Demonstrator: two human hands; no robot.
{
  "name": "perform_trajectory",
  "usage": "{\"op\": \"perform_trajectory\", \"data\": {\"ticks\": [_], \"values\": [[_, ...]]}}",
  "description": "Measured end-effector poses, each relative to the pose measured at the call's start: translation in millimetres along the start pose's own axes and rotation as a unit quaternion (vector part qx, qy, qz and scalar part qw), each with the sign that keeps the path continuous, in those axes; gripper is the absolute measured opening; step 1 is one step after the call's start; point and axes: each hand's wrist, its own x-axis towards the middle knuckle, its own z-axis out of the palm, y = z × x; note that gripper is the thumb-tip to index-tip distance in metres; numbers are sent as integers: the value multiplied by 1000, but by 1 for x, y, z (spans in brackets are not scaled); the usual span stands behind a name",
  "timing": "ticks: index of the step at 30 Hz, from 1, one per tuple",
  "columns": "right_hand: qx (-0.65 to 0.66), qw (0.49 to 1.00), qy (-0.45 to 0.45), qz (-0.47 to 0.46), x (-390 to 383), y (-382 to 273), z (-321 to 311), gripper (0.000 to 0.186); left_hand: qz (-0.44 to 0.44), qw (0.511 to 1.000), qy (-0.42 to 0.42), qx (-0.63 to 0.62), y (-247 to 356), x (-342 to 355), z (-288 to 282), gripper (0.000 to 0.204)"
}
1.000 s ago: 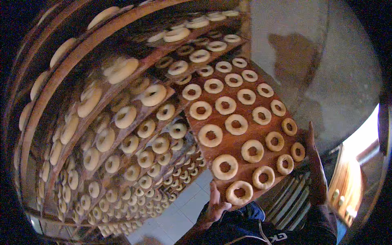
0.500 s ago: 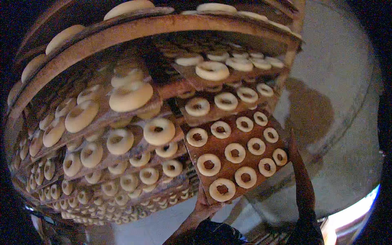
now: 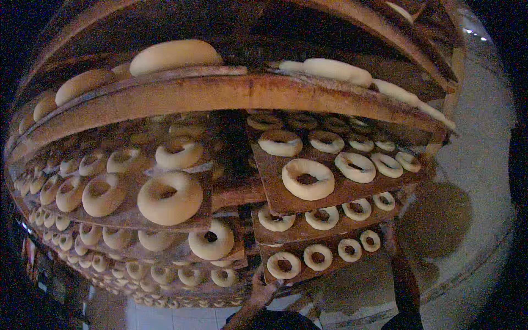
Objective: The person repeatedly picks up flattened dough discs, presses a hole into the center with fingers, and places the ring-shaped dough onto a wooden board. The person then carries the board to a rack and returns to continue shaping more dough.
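Note:
A brown wooden board point(image 3: 302, 269) lies low at the right side of a wooden rack, mostly under the board above it. One row of pale raw dough rings point(image 3: 273, 268) shows along its near part; the rest is hidden. My left hand point(image 3: 263, 291) is closed on the board's near left corner. At its right edge my right hand point(image 3: 389, 235) grips it, though the fingers show only dimly. Just above sits another board point(image 3: 338, 230) of dough rings, and over that a third board point(image 3: 275, 201) bears several rows of them.
To the left, stacked boards point(image 3: 118, 215) hold many dough rings on several levels. A thick curved-looking wooden beam point(image 3: 242, 92) crosses above, with larger dough pieces point(image 3: 175, 58) on the shelf over it. A pale floor point(image 3: 484, 181) lies to the right, with a dark shadow on it.
The board in my hands has slid forward into the rack, from three visible rows of dough rings to one. My hands moved with it. The view has shifted, so the beam appears lower.

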Motion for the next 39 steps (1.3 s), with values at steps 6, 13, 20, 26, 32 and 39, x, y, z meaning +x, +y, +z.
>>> {"op": "perform_trajectory", "data": {"ticks": [6,13,20,26,32,39], "values": [[4,995,39,-92,-16,20,7,49,129,971,135,152,11,-18,15,80],[-44,946,168,-274,-53,37,59,45,192,935,263,141,60,-17,72,44],[-112,915,91,-377,-82,109,82,41,203,921,238,232,25,-62,86,25],[-161,843,-512,-32,-279,214,74,38,-65,856,409,311,-73,-273,82,35],[76,600,-783,144,-386,202,94,52,-119,631,749,163,-78,-476,143,42],[-122,487,-864,-21,-499,211,207,39,-48,278,955,92,-84,-597,215,37]]}}
